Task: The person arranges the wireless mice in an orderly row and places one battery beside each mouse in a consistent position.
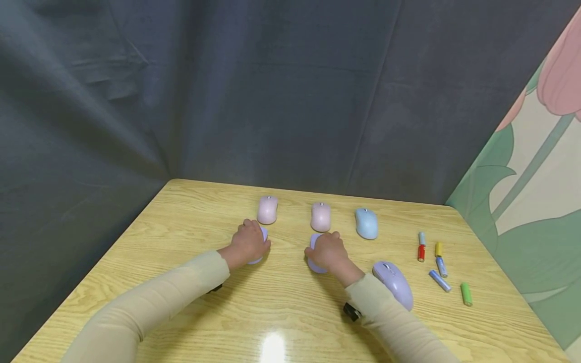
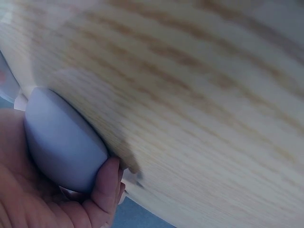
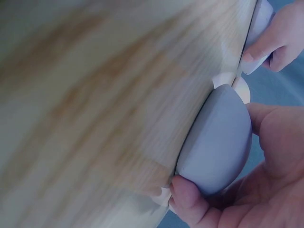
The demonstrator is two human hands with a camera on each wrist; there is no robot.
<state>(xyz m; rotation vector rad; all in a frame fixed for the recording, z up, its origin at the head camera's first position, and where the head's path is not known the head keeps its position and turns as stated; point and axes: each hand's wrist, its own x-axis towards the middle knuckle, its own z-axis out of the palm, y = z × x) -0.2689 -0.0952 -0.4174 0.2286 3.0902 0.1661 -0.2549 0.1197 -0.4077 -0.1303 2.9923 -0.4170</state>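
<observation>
Dark blue-grey curtain (image 1: 281, 101) behind a wood-grained table (image 1: 195, 217), floral wall (image 1: 535, 247) at right, white glare (image 1: 273, 348) in front

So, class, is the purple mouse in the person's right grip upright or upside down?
Upright: the right grip holds the purple mouse domed top up, flat side toward the table.

The right hand (image 3: 278, 178) grips a lilac mouse (image 3: 218, 140); beyond, the left hand (image 3: 285, 38) holds another mouse (image 3: 259, 23).

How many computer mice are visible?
6: left pink mouse, right pink mouse, blue mouse along the back; left purple mouse in left hand, middle purple mouse in right hand, right purple mouse beside right sleeve.
</observation>
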